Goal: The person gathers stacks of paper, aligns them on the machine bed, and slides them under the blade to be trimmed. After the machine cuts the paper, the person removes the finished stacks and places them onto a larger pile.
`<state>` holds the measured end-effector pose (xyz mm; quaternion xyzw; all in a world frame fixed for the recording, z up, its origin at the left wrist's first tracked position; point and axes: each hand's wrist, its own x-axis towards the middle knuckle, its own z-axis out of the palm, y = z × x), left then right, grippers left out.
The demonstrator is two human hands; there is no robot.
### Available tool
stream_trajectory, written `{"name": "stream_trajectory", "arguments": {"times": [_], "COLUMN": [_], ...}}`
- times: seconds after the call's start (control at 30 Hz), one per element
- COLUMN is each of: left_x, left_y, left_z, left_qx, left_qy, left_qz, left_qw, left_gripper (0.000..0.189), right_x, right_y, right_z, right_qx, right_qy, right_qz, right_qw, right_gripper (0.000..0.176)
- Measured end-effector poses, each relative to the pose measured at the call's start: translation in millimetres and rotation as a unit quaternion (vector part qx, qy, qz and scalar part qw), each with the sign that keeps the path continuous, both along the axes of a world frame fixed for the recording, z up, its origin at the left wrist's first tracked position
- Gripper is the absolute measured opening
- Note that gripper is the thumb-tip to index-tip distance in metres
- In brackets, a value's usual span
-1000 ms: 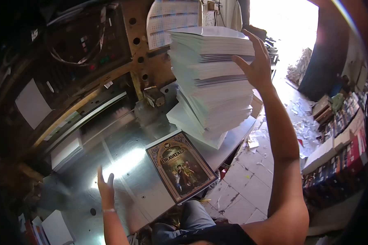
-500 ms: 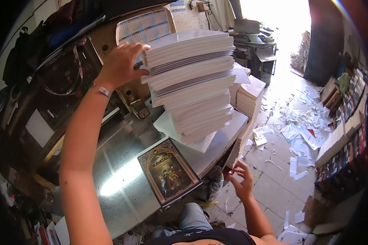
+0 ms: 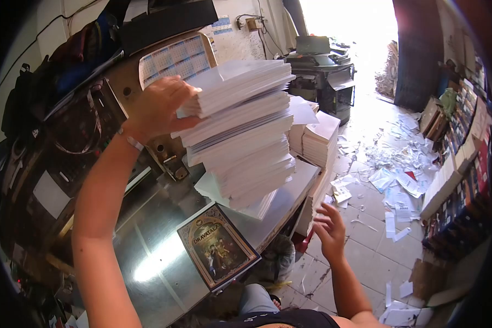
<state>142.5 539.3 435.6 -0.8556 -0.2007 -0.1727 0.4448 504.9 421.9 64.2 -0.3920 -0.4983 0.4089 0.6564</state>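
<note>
A tall, uneven stack of white paper (image 3: 240, 136) stands on the metal table (image 3: 153, 229). My left hand (image 3: 164, 109) grips the left corner of its top sheaf, fingers above and thumb lower on the side. That top sheaf (image 3: 246, 82) sits at a slight slant over the layers beneath. Beyond the table's right edge, my right hand (image 3: 329, 229) hangs in the air with fingers apart and slightly curled, close to a red object (image 3: 305, 242) too small to name. A dark book cover titled "Dravatala" (image 3: 217, 249) lies in front of the stack.
Behind the stack are more piled pages (image 3: 320, 136) and a dark printer-like machine (image 3: 322, 71). Paper scraps (image 3: 402, 158) litter the tiled floor. Rows of books (image 3: 459, 191) line the right side. A calendar (image 3: 175, 60) leans at the back left.
The view has shifted. My left hand now has its thumb pressed into the side of the top sheaf, which slants more. My right hand has moved up, away from the red object.
</note>
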Motion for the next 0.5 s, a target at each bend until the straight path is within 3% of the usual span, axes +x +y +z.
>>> {"name": "stream_trajectory", "arguments": {"times": [0.13,0.27,0.37,0.4,0.5], "left_x": [49.3,87.5,101.1,103.1,107.6], "left_y": [-28.2,-73.1,-101.0,-108.1,-127.0], "left_z": [-6.4,-18.5,-49.0,-59.3,-98.0], "left_qx": [0.036,0.068,0.077,0.074,0.037], "left_qy": [-0.008,0.032,0.057,0.057,0.038], "left_qz": [-0.083,-0.146,-0.167,-0.172,-0.179], "left_qw": [0.996,0.986,0.981,0.981,0.982], "left_gripper": [0.038,0.023,0.007,0.004,0.008], "right_x": [-24.6,-47.3,-62.2,-63.7,-58.6], "right_y": [61.8,130.5,127.9,121.7,109.5], "right_z": [112.8,198.7,221.8,213.6,177.0], "right_qx": [-0.025,-0.043,-0.009,-0.011,-0.012], "right_qy": [0.088,0.243,0.338,0.373,0.369], "right_qz": [0.229,0.388,0.335,0.341,0.297], "right_qw": [0.969,0.888,0.879,0.863,0.881], "right_gripper": [0.071,0.088,0.078,0.066,0.060]}}
